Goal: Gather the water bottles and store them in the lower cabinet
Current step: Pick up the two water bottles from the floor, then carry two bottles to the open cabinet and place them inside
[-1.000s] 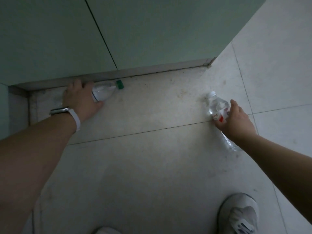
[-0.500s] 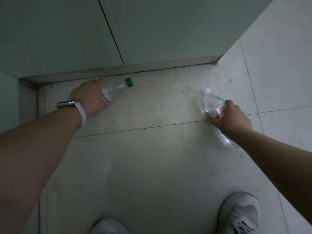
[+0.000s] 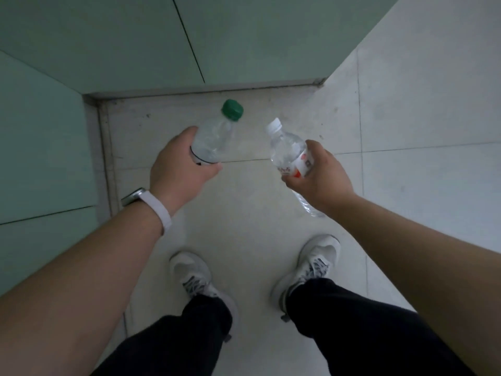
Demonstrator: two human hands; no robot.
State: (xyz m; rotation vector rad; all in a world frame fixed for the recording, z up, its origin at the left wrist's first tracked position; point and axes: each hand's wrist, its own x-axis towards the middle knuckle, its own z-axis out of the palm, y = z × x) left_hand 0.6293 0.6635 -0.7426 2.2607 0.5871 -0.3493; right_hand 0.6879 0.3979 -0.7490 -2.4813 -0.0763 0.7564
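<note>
1. Gather step looks done for these two: my left hand (image 3: 180, 169) is wrapped around the lower body of the green-capped bottle (image 3: 214, 137), my right hand (image 3: 318, 176) is wrapped around the labelled middle of the white-capped bottle (image 3: 287, 151).
2. Both bottles are clear of the floor, held out in front of me, caps pointing away and up, near each other but not touching. The base of the right one sticks out below my fist.
3. Both look mostly empty, so probably light; I'd judge the thin plastic will dent if I squeeze.
4. Next: the store step. Needs a lower cabinet opened, and both hands are full, so one bottle has to be tucked or set down first, or both moved into one hand.
5. No handle or open door visible. The pale green panels (image 3: 116, 36) ahead and to my left could be cabinet fronts; can't tell.
6. Surface: light tiled floor (image 3: 420, 118) with some specks near the baseboard. I'm standing in a corner, white sneakers (image 3: 193, 275) planted. Dim light.
</note>
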